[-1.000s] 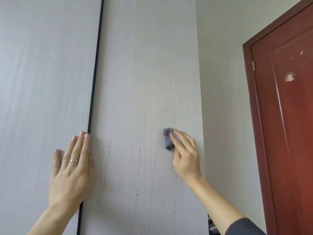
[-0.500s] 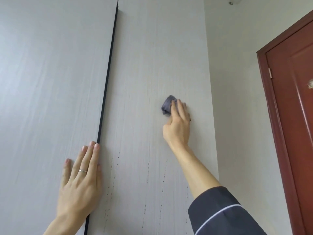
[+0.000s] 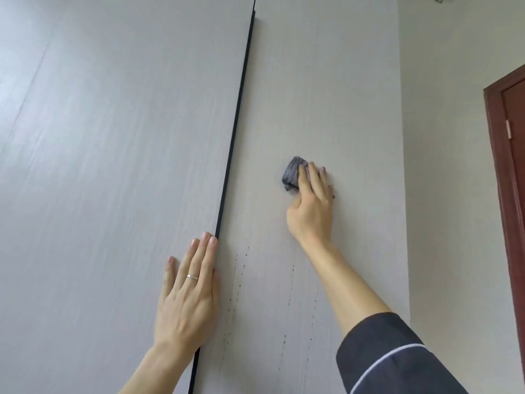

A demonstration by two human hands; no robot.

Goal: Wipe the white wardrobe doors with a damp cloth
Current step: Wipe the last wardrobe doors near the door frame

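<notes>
A: Where was the cloth noted?

B: The cloth (image 3: 292, 173) was recorded bunched against the right wardrobe door (image 3: 326, 81), about mid-height in the view. It lay nearer that door's right edge than the dark gap (image 3: 235, 129) between the panels. It was pressed to the panel under the right hand (image 3: 311, 211).

A: And the grip?

B: The right grip was logged as flat, with the fingers laid straight over the cloth, pressing rather than clenching. Whether the thumb was hooked beneath the bundle could not be told. The left hand (image 3: 186, 297) was noted spread flat and holding nothing, palm on the left wardrobe door (image 3: 113, 137), fingertips just beside the gap. A ring (image 3: 192, 277) was seen on it.

A: Progress?

B: Judged partial. Dotted drip trails (image 3: 241, 268) were observed running down the right door below the cloth, between the two hands. That stretch was taken as wetted but not finished. No clear line between wiped and unwiped surface could be made out on either panel, so the share completed could not be fixed. The upper part of the right door, above the cloth, was judged yet to be covered. Nothing on the left door showed whether it had been done.

A: Surroundings?

B: A pale wall (image 3: 440, 194) and a red-brown room door (image 3: 508, 166) were noted to the right, well apart from the work.
</notes>
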